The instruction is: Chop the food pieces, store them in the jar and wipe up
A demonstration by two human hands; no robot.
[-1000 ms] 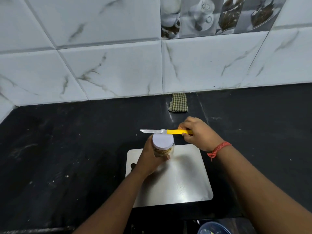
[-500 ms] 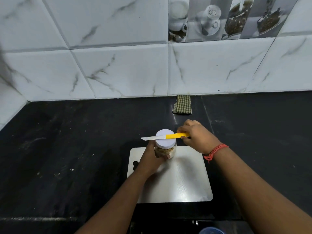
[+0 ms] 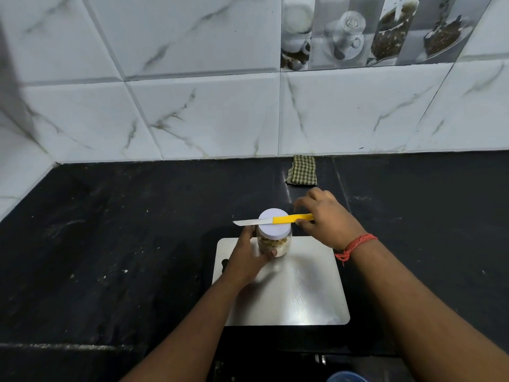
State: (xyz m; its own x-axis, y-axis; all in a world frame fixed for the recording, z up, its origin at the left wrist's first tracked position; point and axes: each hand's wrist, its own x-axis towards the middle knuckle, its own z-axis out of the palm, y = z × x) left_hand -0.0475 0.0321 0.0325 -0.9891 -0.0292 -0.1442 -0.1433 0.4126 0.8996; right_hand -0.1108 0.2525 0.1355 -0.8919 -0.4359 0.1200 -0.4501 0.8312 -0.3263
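A clear jar [image 3: 275, 245] with a white lid [image 3: 275, 231] and chopped food inside stands at the far edge of the steel chopping board [image 3: 303, 293]. My left hand [image 3: 248, 260] grips the jar's side. A yellow-handled knife [image 3: 286, 218] lies flat across the lid, blade pointing left. My right hand [image 3: 327, 221] is at the handle's end, thumb just under it and fingers lifted above it with a gap.
A folded checked cloth [image 3: 301, 170] lies on the black counter [image 3: 124, 244] against the tiled wall, beyond the jar. Pale crumbs dot the counter left of the board. A blue rim [image 3: 347, 377] shows at the bottom edge.
The knife went from behind the jar to lying across its lid. My right hand's fingers, curled round the handle before, have lifted off it. My left hand still holds the jar.
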